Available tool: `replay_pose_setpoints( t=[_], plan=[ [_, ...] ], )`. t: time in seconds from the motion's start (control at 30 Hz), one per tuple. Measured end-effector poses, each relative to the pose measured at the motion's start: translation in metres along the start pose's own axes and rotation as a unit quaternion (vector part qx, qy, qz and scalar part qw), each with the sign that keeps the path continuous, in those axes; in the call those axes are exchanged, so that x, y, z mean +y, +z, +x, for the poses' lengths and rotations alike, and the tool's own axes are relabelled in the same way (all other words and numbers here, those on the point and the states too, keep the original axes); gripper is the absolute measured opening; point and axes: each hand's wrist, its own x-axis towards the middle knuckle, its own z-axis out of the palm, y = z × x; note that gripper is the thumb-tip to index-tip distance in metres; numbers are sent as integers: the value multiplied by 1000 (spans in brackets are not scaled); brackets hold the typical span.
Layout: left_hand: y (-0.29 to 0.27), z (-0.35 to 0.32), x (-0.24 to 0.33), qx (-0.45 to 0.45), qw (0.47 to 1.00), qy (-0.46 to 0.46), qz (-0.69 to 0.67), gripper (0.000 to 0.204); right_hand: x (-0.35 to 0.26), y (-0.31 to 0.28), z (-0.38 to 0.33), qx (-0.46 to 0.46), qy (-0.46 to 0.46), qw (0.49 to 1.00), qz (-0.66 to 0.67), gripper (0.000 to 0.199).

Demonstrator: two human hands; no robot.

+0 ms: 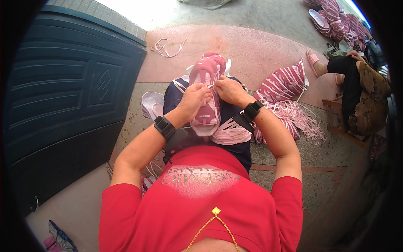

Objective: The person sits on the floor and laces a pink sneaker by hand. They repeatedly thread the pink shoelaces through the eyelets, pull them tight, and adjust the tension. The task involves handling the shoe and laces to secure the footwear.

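Across my lap lies a pink shoe upper (202, 76) with white trim, its heel end toward me. A second pink piece shows just behind it. My left hand (194, 100) rests over the upper's left side, fingers pinched at the lacing. From the other side my right hand (231, 90) pinches a white shoelace (210, 86) near the eyelets. The lace runs between the fingertips of both hands; parts of it are hidden by my fingers. Beside the upper, a bundle of pale pink laces (231, 132) lies over my right thigh.
To my right are a row of laced pink uppers (282, 85) and a heap of loose laces (300, 119). Another person (357, 84) sits beyond them. A dark blue door (75, 88) stands left. One loose lace (167, 48) lies on the floor ahead; more uppers (342, 23) are piled far right.
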Motion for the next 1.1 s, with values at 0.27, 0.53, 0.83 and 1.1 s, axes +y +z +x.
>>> replay_pose_setpoints(
  t=[0.27,0.53,0.83,1.1],
  plan=[
    [-6,5,0,-2,990,-4,139,17,-4,-3,12,50,-103,991,-73,12],
    [-19,10,41,55,796,225,560,26,-25,5,-14,96,-104,974,-177,25],
    [11,25,10,62,630,140,761,25,3,-4,8,-52,-146,987,-52,22],
    [7,19,-10,62,573,238,782,23,8,-3,4,-2,-191,979,66,17]
  ],
)
